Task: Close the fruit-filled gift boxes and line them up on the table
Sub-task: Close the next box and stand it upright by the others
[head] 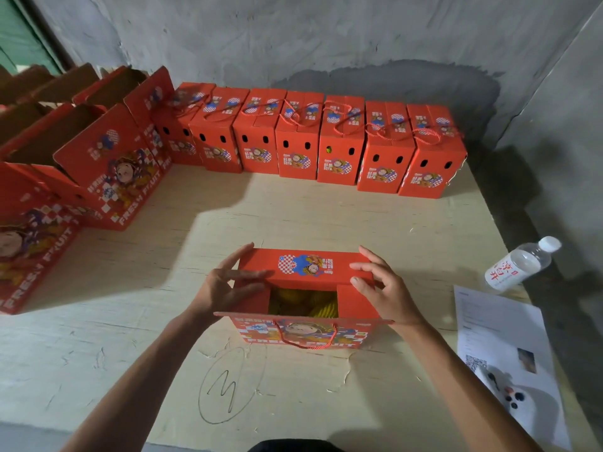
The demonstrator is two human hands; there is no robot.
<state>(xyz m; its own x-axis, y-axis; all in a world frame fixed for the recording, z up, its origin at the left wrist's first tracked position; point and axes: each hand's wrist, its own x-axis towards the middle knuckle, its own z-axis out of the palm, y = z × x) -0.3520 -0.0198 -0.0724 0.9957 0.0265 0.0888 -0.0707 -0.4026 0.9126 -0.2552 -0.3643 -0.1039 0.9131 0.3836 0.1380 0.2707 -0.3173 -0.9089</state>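
Red box (306, 267) between both hands

Fruit (303, 303): mostly hidden under the box flaps.
Open boxes (29, 230): cut off by left edge.
Paper sheet (502, 347): print too small to read.

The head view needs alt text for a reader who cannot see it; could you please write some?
Two bare hands, left hand and right hand, fold the far top flap of a red fruit gift box on a plywood table; yellow fruit shows through the gap. Seven closed boxes line the back wall, open boxes stand left, a water bottle right.
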